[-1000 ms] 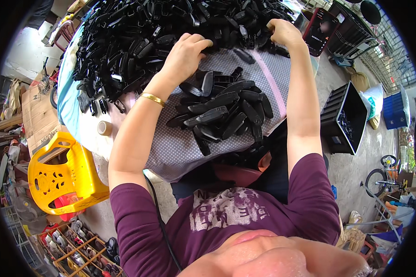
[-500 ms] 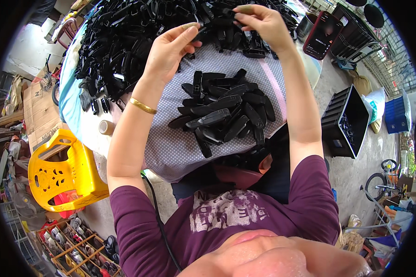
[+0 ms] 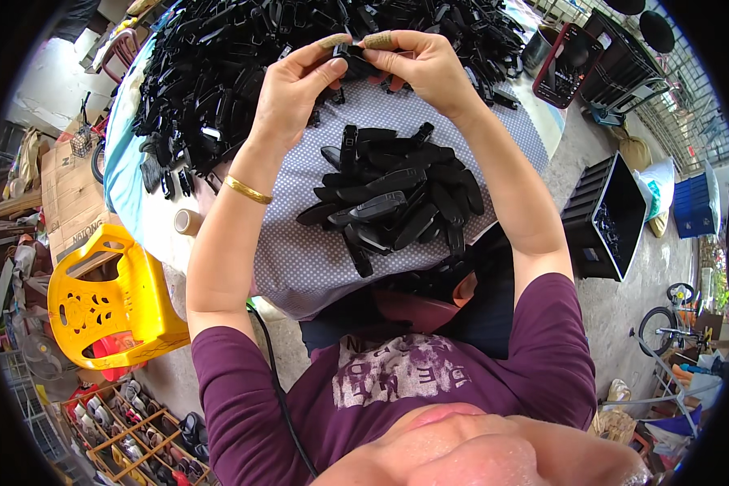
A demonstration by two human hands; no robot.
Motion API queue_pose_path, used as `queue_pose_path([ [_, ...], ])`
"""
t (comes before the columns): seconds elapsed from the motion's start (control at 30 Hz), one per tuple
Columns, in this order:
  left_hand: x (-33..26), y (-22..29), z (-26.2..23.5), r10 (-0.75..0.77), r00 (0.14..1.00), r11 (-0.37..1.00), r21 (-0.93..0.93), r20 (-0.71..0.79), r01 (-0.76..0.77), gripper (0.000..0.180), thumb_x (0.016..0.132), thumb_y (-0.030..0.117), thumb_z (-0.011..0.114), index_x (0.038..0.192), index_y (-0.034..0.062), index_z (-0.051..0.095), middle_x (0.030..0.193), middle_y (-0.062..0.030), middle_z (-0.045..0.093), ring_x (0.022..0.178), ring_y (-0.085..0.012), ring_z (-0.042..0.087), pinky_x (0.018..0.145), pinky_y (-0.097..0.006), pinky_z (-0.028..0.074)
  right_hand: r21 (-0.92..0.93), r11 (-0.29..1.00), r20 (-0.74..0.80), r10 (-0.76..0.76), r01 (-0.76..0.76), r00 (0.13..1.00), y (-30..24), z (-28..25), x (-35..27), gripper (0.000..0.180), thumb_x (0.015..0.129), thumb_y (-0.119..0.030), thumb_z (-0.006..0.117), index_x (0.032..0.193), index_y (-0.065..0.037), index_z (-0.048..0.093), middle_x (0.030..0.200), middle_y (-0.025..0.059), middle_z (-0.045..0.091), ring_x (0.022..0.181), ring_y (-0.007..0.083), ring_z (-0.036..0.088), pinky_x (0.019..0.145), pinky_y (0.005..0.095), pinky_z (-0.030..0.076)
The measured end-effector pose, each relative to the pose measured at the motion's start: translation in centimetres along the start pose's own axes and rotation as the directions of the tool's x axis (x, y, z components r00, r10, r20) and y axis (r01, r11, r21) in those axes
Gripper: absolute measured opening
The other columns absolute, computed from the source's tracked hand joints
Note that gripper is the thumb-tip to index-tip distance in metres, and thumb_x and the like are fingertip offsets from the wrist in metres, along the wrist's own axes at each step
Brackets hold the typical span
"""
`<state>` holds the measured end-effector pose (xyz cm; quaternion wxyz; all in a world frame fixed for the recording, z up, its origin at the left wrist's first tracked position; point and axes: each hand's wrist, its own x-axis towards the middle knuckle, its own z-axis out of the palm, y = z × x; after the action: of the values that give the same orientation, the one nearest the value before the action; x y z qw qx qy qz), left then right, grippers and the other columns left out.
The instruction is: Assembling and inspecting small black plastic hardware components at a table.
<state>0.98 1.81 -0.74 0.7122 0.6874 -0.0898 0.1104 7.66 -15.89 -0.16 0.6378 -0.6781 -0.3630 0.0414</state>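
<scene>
Left hand point(image 3: 296, 85) and right hand point(image 3: 421, 69) raised together at upper centre of the frame, fingertips pinched on one small black plastic part point(image 3: 355, 58). Below, mid-frame, a loose heap of black parts point(image 3: 393, 198) on dotted cloth point(image 3: 316, 251). Larger pile of black parts point(image 3: 219, 73) across the upper left. Yellow plastic chair point(image 3: 105, 300) at lower left, black crate point(image 3: 611, 215) at right.

Both hands point(image 3: 364, 69) pinch one small black plastic part point(image 3: 355, 58) above the dotted cloth point(image 3: 300, 243).
</scene>
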Motion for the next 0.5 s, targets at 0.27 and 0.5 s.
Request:
queue_pose_path([
  [0.27, -0.2, -0.8, 1.0, 0.057, 0.984, 0.978, -0.191, -0.17, -0.089, 0.032, 0.082, 0.007, 0.065, 0.113, 0.0041, 0.061, 0.097, -0.0028, 0.066, 0.082, -0.0053, 0.057, 0.071, -0.018, 0.043, -0.309, 0.926, -0.115, -0.264, 0.218, 0.958, 1.2, 2.1, -0.1, 0.019, 0.083, -0.011, 0.065, 0.097, 0.0, 0.062, 0.077, 0.0032, 0.063, 0.065, 0.0063, 0.058, 0.056, 0.0185, 0.046],
  [0.5, -0.3, 0.9, 0.6, 0.106, 0.994, 0.977, -0.18, -0.04, -0.111, 0.023, 0.086, 0.006, 0.058, 0.107, 0.0004, 0.063, 0.098, -0.0084, 0.066, 0.091, -0.014, 0.059, 0.088, -0.025, 0.042, -0.181, 0.983, 0.146, 0.065, -0.038, 0.987, 0.0, 1.4, -0.5, 0.03, 0.082, -0.02, 0.067, 0.101, 0.002, 0.062, 0.075, 0.0022, 0.064, 0.063, 0.0082, 0.058, 0.058, 0.0213, 0.047],
])
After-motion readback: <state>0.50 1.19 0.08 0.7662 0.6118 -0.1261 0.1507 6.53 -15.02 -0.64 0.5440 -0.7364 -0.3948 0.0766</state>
